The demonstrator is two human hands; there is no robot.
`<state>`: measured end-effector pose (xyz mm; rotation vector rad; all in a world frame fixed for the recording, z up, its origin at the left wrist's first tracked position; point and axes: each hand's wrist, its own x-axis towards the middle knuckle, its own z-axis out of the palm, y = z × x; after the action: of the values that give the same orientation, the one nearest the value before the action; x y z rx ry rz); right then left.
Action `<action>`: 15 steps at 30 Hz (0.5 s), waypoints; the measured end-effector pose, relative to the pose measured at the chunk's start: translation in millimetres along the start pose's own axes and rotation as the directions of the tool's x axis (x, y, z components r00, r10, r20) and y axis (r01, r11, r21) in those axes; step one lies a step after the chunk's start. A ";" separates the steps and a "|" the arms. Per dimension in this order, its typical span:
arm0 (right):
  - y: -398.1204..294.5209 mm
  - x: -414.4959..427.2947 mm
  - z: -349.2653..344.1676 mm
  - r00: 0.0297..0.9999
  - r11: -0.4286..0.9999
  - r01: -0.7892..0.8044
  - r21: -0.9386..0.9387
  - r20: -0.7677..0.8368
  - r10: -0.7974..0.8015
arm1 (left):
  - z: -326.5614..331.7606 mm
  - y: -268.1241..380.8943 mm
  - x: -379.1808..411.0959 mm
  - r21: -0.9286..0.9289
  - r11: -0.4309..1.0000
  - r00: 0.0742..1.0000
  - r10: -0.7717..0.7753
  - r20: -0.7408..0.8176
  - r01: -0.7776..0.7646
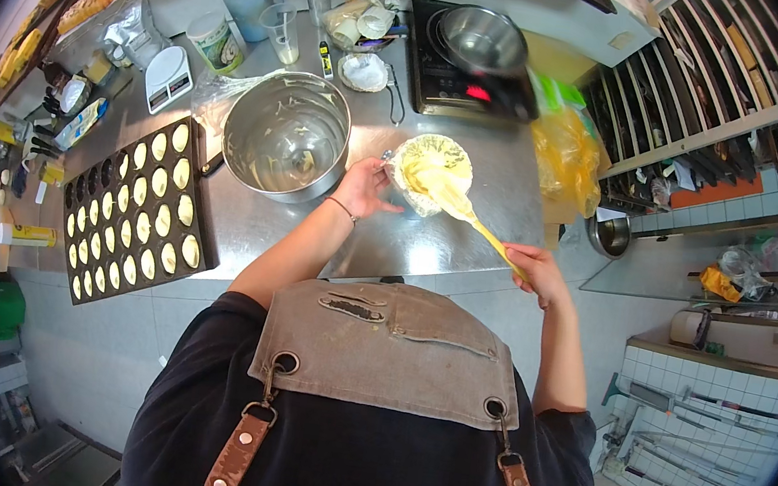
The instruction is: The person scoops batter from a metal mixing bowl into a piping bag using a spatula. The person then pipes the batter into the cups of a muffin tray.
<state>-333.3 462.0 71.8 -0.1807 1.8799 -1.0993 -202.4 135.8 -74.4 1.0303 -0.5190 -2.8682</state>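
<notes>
Before me stands a container [416, 187] lined with a clear plastic bag folded over its rim, holding pale yellow batter [436, 158]. My left hand [364, 189] cups its left side, with the thumb stretched along the front. In my right hand [535, 270] is the handle of a yellow spatula [481, 231]; its batter-coated blade reaches over the container's mouth. Left of my left hand is a large steel mixing bowl [285, 143], its inner wall smeared with batter. A dark moulded baking tray [138, 212] farther left has batter in most of its shell-like hollows; several at its far-left corner are bare.
Behind are an induction cooker [436, 92] with a steel bowl [483, 40], a small lined dish [364, 72], a marker [325, 59], a plastic cup [282, 33], a tub [215, 43] and a kitchen scale [168, 80]. Yellow plastic bags [567, 156] lie by the table's right edge.
</notes>
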 end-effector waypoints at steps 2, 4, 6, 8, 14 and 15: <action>-1.7 -9.0 -15.1 0.999 0.997 -0.037 -0.073 -0.022 0.035 | 7.1 -0.7 -3.9 0.002 1.000 1.000 0.018 -0.017 -0.018; -6.1 -21.7 -29.7 0.998 0.989 -0.042 -0.145 -0.043 0.036 | 4.7 -0.5 -3.7 0.013 1.000 1.000 0.027 -0.005 -0.027; -9.8 -37.2 -41.9 0.997 0.978 -0.020 -0.208 -0.073 0.005 | 3.7 -3.0 -5.2 0.035 0.999 0.999 0.033 0.013 -0.034; -19.0 -58.1 -43.3 0.985 0.967 0.014 -0.255 -0.163 -0.058 | 4.8 -2.6 -12.0 0.067 0.996 0.998 0.052 0.030 -0.054; -54.3 -88.4 11.7 0.604 0.430 0.204 -0.879 -0.233 -0.762 | -70.6 -37.6 -18.7 0.119 0.991 0.993 0.076 -0.094 -0.065; -65.4 -89.6 27.5 0.582 0.396 0.179 -0.901 -0.228 -0.781 | -87.9 -44.1 -28.4 0.098 0.991 0.971 0.109 -0.212 -0.090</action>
<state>-281.0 453.4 173.0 -1.1697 3.0278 -0.5477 -122.3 156.0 -135.0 1.2732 -0.6631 -2.6240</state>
